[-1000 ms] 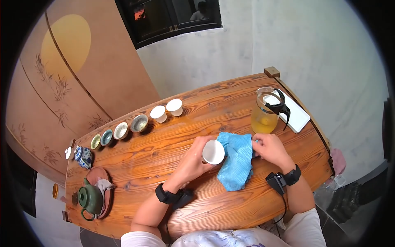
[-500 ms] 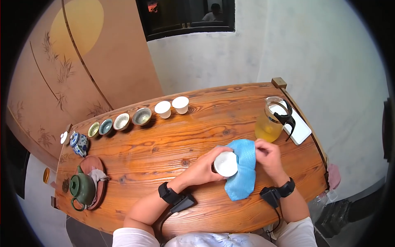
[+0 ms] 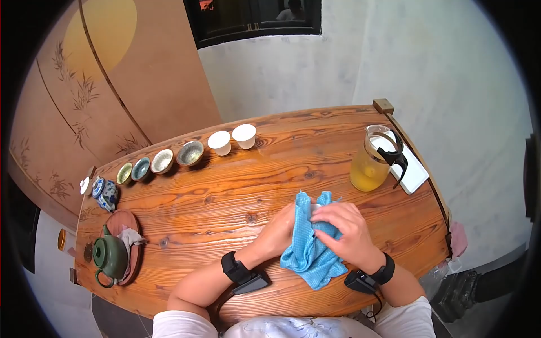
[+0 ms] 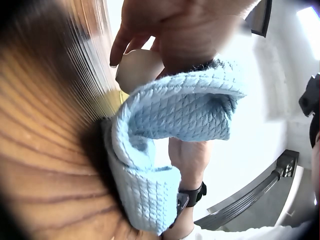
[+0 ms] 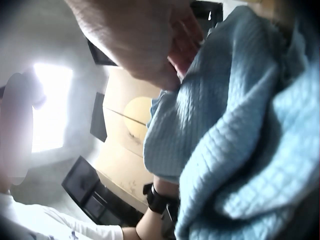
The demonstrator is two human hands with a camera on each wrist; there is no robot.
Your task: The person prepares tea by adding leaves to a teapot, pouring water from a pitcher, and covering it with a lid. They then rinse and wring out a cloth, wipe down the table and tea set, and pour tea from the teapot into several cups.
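Note:
My left hand (image 3: 277,232) grips a white cup (image 4: 140,70) over the near part of the table. A light blue quilted cloth (image 3: 315,262) is bunched over the cup and hangs below it, hiding most of the cup in the head view. From the right, my right hand (image 3: 350,234) pinches the cloth at the cup's rim, fingers curved over the top and thumb against the near folds. In the right wrist view, loose folds of cloth fill the right side and the cup is hidden.
A glass pitcher (image 3: 369,169) of yellow liquid stands by a white tray (image 3: 414,174) at the right. Two white cups (image 3: 244,135) and several small bowls (image 3: 190,153) line the far edge. A blue-and-white pot (image 3: 105,194) and green teapot (image 3: 111,253) stand at the left.
My right hand has come left from the cloth's edge to the cup, bringing the cloth over it. The cup's white inside, plain before, is now mostly covered. The left hand keeps its hold.

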